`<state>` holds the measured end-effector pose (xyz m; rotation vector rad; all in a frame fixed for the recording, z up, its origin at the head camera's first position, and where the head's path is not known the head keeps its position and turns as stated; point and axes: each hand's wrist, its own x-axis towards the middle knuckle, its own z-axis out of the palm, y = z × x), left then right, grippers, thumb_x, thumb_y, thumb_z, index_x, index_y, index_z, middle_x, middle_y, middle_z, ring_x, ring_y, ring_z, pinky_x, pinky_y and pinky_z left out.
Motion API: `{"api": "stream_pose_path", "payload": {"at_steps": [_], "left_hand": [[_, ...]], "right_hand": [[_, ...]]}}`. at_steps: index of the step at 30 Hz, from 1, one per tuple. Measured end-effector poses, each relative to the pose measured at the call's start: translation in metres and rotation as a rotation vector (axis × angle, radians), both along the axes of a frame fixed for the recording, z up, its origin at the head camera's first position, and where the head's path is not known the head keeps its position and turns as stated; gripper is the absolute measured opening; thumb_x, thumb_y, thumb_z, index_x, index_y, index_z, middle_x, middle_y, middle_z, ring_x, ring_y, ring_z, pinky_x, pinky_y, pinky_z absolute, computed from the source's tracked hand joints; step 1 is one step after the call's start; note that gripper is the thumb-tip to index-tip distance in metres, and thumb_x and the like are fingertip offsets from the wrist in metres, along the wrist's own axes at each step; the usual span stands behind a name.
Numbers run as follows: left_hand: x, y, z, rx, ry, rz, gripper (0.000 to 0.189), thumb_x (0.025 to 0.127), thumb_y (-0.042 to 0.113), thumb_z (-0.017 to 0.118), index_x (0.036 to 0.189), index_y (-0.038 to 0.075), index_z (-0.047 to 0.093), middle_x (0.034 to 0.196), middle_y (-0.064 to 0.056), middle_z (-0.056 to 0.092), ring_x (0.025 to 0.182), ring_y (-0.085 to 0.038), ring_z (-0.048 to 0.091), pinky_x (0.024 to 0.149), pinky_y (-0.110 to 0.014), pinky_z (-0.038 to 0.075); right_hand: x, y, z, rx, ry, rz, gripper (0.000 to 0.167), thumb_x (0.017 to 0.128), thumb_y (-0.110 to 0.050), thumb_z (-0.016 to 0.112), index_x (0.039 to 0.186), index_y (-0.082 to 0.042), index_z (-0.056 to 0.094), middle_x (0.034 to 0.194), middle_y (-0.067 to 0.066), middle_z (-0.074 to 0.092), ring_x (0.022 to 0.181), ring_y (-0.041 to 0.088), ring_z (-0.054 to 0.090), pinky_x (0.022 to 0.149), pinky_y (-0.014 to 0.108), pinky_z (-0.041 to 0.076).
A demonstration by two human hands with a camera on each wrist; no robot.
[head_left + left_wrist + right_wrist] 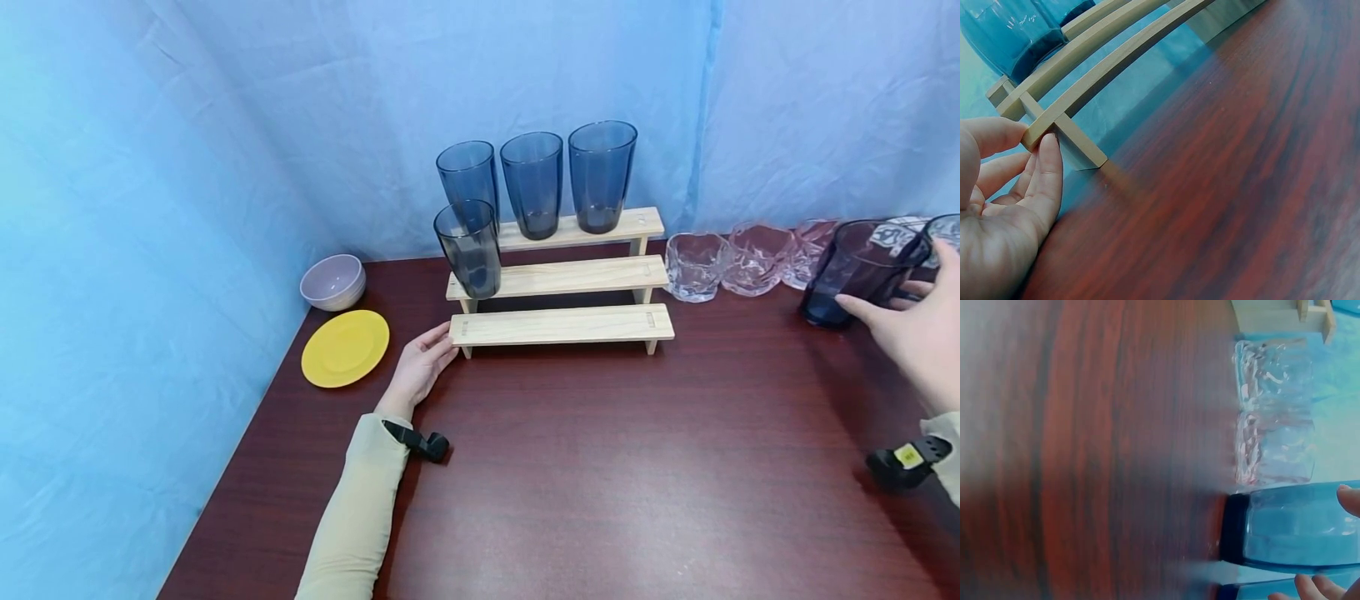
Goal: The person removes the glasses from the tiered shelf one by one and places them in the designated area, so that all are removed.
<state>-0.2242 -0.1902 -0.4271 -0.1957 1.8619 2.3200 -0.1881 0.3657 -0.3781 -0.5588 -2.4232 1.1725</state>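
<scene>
My left hand (423, 367) pinches the left end of the lowest board of a three-step wooden stand (562, 325), thumb above and fingers beneath in the left wrist view. Three tall blue-grey glasses, one a right-hand glass (602, 179), stand on the top step. Another tall glass (472, 254) stands at the left end of the middle step. Far right, my right hand (918, 321) holds a dark tall glass (847, 271) between thumb and fingers. Its dark base (1233, 528) is down at the table in the right wrist view. A second tall glass (1285, 589) stands close beside it.
Several clear wavy glasses, one of them the nearest to the stand (693, 271), line up between the stand and the dark glass. A lilac bowl (333, 287) and a yellow plate (345, 350) sit at the left table edge. Blue curtain (337, 108) hangs behind.
</scene>
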Motion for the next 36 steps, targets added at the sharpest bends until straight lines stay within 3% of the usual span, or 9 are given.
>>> {"api": "stream_pose_path", "payload": {"at_steps": [5,9,12,15,19,24,29,33,36], "left_hand": [[0.002,0.000,0.000,0.000,-0.004,0.005,0.047,0.098,0.001,0.046,0.144,-0.001,0.036,0.144,-0.021,0.040,0.094,-0.003,0.060,0.080,-0.014,0.052],[0.003,-0.001,0.000,0.002,-0.008,0.007,0.047,0.098,0.001,0.046,0.144,0.000,0.037,0.144,-0.020,0.040,0.096,-0.004,0.060,0.080,-0.014,0.052],[0.004,-0.001,0.000,0.000,-0.014,0.010,0.047,0.098,0.001,0.045,0.144,0.000,0.037,0.144,-0.019,0.041,0.097,-0.004,0.059,0.080,-0.014,0.052],[0.004,0.000,-0.001,-0.005,-0.011,0.007,0.047,0.098,0.001,0.045,0.144,0.000,0.036,0.144,-0.019,0.040,0.096,-0.003,0.059,0.080,-0.014,0.052],[0.003,0.001,-0.001,0.004,-0.009,0.007,0.047,0.098,0.000,0.046,0.144,-0.001,0.036,0.144,-0.021,0.039,0.092,-0.002,0.060,0.079,-0.014,0.052],[0.003,0.001,0.000,0.004,-0.011,0.006,0.047,0.097,0.000,0.046,0.143,-0.001,0.037,0.144,-0.021,0.040,0.092,-0.002,0.061,0.079,-0.014,0.052],[0.003,0.000,0.002,-0.001,-0.016,0.004,0.047,0.098,0.001,0.046,0.144,0.000,0.037,0.145,-0.019,0.040,0.095,-0.004,0.060,0.080,-0.014,0.052],[0.002,-0.001,0.002,-0.018,-0.015,-0.004,0.047,0.098,0.002,0.046,0.144,0.001,0.037,0.145,-0.017,0.041,0.098,-0.005,0.059,0.081,-0.014,0.052],[0.001,0.000,0.003,-0.019,-0.010,-0.010,0.047,0.098,0.003,0.046,0.144,0.001,0.037,0.145,-0.017,0.041,0.100,-0.006,0.059,0.082,-0.014,0.051]], "right_hand": [[-0.012,0.024,-0.036,0.097,-0.034,-0.040,0.097,0.080,-0.045,0.069,0.148,-0.043,-0.001,0.148,0.016,0.031,0.094,-0.002,0.052,0.075,0.016,0.051],[-0.016,0.030,-0.055,0.132,-0.054,-0.016,0.102,0.078,-0.048,0.071,0.147,-0.044,-0.005,0.147,0.020,0.032,0.097,0.005,0.056,0.063,0.017,0.051],[-0.016,0.024,-0.060,0.136,-0.039,0.021,0.104,0.076,-0.047,0.074,0.145,-0.047,-0.004,0.144,0.021,0.037,0.086,-0.011,0.045,0.053,0.007,0.037],[-0.015,0.012,-0.059,0.118,-0.007,0.077,0.105,0.073,-0.045,0.077,0.144,-0.049,0.000,0.141,0.020,0.042,0.085,-0.014,0.043,0.054,0.006,0.037],[-0.009,-0.014,-0.046,0.090,0.017,0.138,0.103,0.073,-0.043,0.079,0.145,-0.047,0.006,0.131,0.010,0.048,0.085,-0.017,0.042,0.056,0.002,0.034],[0.012,-0.069,-0.001,0.026,0.033,0.235,0.096,0.078,-0.036,0.076,0.149,-0.036,0.012,0.121,0.004,0.047,0.088,-0.015,0.044,0.068,0.003,0.038],[0.015,-0.114,0.026,-0.008,0.040,0.325,0.096,0.081,-0.033,0.074,0.151,-0.030,0.009,0.130,0.017,0.044,0.112,0.017,0.053,0.102,0.037,0.044],[0.004,-0.138,0.034,-0.079,0.077,0.425,0.097,0.080,-0.028,0.076,0.152,-0.024,0.009,0.138,0.026,0.039,0.123,0.043,0.043,0.104,0.057,0.035],[-0.004,-0.154,0.041,-0.084,0.103,0.479,0.099,0.079,-0.027,0.077,0.152,-0.021,0.011,0.139,0.025,0.040,0.126,0.042,0.041,0.103,0.058,0.034]]}}
